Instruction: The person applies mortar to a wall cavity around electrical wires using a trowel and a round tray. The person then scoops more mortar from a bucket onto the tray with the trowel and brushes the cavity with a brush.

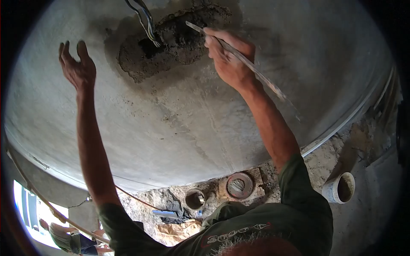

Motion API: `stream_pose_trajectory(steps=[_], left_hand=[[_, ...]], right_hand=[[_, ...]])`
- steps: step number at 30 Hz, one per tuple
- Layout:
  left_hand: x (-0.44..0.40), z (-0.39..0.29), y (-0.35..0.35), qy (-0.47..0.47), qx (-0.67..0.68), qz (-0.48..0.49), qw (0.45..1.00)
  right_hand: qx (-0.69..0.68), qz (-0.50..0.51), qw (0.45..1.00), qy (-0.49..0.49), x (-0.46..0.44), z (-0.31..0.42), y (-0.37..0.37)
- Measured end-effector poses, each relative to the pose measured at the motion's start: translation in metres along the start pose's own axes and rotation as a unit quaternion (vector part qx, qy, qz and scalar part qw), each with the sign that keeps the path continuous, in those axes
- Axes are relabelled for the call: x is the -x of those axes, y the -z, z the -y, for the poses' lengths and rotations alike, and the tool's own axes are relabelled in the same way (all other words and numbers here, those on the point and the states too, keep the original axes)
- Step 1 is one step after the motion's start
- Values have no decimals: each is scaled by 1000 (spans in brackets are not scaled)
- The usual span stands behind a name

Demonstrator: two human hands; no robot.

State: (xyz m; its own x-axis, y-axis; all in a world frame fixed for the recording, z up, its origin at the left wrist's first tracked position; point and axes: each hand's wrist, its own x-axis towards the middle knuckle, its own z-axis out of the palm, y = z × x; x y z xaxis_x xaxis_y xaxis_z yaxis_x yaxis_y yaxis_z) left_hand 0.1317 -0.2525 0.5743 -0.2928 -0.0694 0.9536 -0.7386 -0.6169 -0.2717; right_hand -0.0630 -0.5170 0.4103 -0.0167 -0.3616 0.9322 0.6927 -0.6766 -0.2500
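My right hand [230, 57] is closed around a long thin tool [243, 58]. The tool's flat tip points up and left over a rough, dark, damp recess [171, 47] in the grey plastered wall [179, 123]. Several wires [147, 25] hang into a dark hole at the recess's left part. To the left of the recess, my left hand [79, 68] is raised near the wall with its fingers apart and nothing in it.
Below stand a white bucket [334, 190], a round container [195, 199] and a reddish round basin [240, 186] on a board. Brown paper [177, 232] and a blue-grey tool [164, 213] lie nearby. Another person [64, 237] is at the lower left, behind a hose [42, 198].
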Motion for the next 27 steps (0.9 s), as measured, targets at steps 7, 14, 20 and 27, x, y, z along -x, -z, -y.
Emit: stream_pose_trajectory(steps=[7, 14, 20, 27], left_hand=[[-11, 54, -78, -89, -7, -29, 996], [-8, 54, -81, -92, 27, -49, 994], [-8, 56, -83, -84, 24, -48, 995], [-8, 50, -79, -72, 23, -33, 997]], right_hand=[[90, 18, 986, 141, -25, -43, -38], [255, 53, 945, 197, -36, -51, -38], [215, -9, 953, 213, -35, -35, -34], [237, 5, 943, 233, -25, -47, -36]])
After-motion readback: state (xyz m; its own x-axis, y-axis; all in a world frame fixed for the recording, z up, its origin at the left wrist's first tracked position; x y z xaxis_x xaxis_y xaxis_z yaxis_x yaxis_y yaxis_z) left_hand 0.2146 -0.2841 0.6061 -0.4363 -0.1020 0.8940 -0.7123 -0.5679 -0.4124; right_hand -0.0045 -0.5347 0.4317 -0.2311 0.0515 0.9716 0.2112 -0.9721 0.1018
